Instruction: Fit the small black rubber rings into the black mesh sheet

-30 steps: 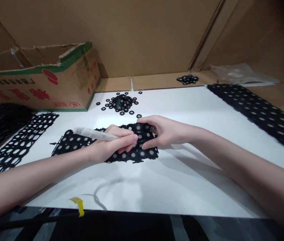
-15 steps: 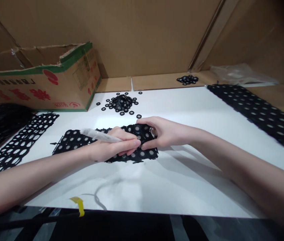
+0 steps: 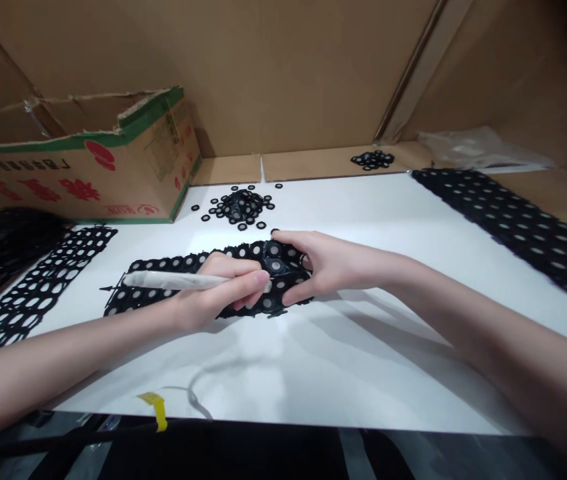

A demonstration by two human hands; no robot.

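A black sheet (image 3: 151,262) of joined rings with pale centres lies across the white board, its right part slightly bent up. My left hand (image 3: 228,283) is closed around a white pen-like tool (image 3: 173,280), whose rear end points left. The tool's tip is hidden by the fingers, which rest over the sheet. At the sheet's right end is my right hand (image 3: 321,267), thumb at the near side and fingers at the far side, gripping it. Some of its fingertips are hidden. A loose black ring (image 3: 274,233) touches or lies beside the right forefinger.
Behind the sheet sits a pile of loose black rings (image 3: 241,205); a smaller pile (image 3: 372,159) lies farther back. A ringed sheet (image 3: 523,227) is at right, a black open-holed sheet (image 3: 33,293) at left. A cardboard box (image 3: 128,173) and plastic bag (image 3: 483,148) stand behind.
My left hand has shifted slightly left and the tool lies flatter, its rear end farther left. The sheet's right part has bent up between the hands. My right hand stays nearly in place.
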